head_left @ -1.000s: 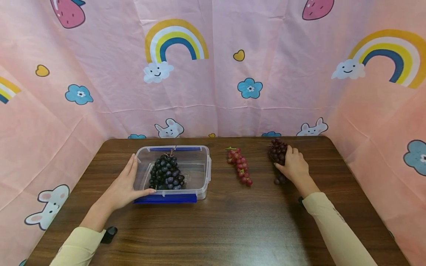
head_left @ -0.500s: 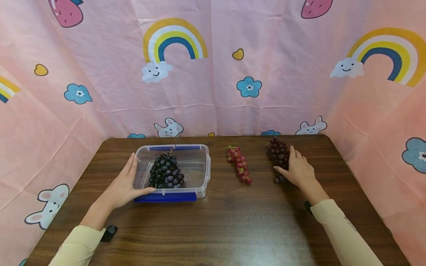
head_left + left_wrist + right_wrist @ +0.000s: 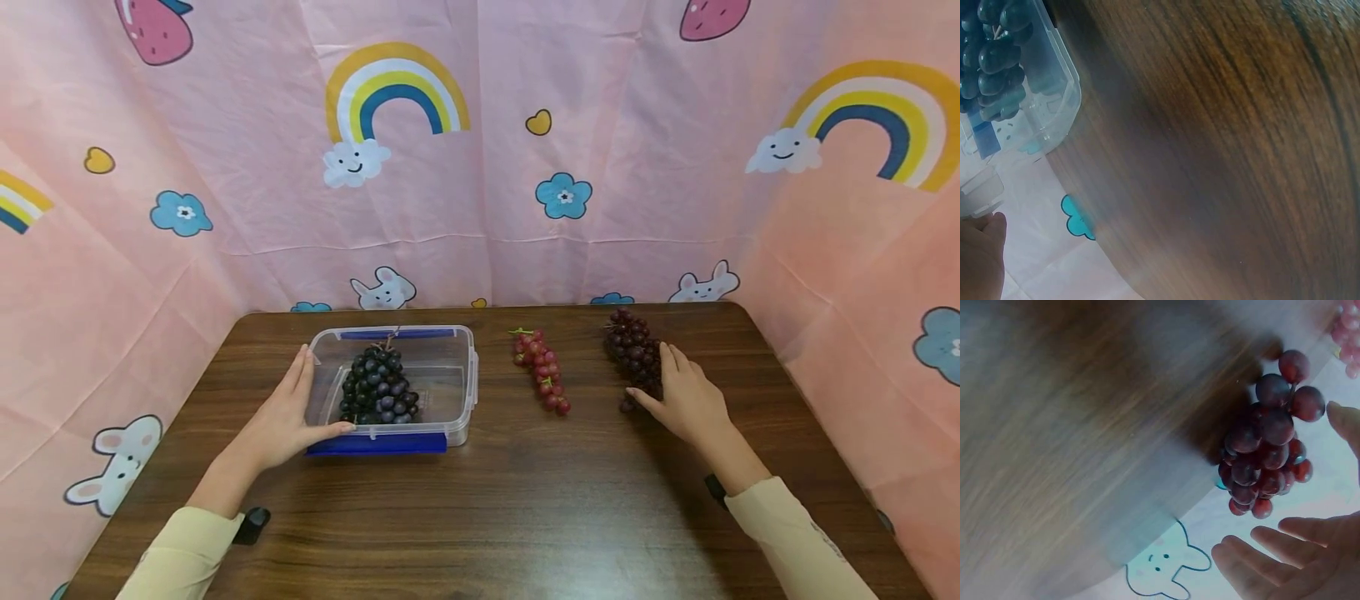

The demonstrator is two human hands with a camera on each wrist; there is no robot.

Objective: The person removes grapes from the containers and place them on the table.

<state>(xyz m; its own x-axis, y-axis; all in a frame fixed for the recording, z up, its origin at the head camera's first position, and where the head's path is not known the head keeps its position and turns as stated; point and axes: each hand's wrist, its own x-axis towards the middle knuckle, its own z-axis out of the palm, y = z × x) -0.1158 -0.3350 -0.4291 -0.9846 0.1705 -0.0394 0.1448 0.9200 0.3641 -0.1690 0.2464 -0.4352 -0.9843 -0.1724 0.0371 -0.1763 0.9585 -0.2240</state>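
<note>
A clear plastic food container (image 3: pixel 442 387) with blue side latches stands on the left of the table, its top uncovered. Inside lies a bunch of black grapes (image 3: pixel 378 387). My left hand (image 3: pixel 273 417) rests at the container's left front corner, fingers straight along the left wall and thumb on the front rim. On the right lies a bunch of dark red grapes (image 3: pixel 1266 440). My right hand (image 3: pixel 690 396) is right beside this bunch, thumb and fingers spread with a gap between them in the right wrist view. A smaller bunch of light red grapes (image 3: pixel 542 371) lies between container and right hand.
The brown wooden table (image 3: pixel 510 517) ends at the back against a pink curtain (image 3: pixel 510 267) printed with rainbows and rabbits. Curtain also hangs along both sides. A dark wrist device (image 3: pixel 251 525) sits on the left wrist.
My right hand has drawn back to the right and towards me, leaving more of the dark red grapes in sight. The left hand and container have stayed in place.
</note>
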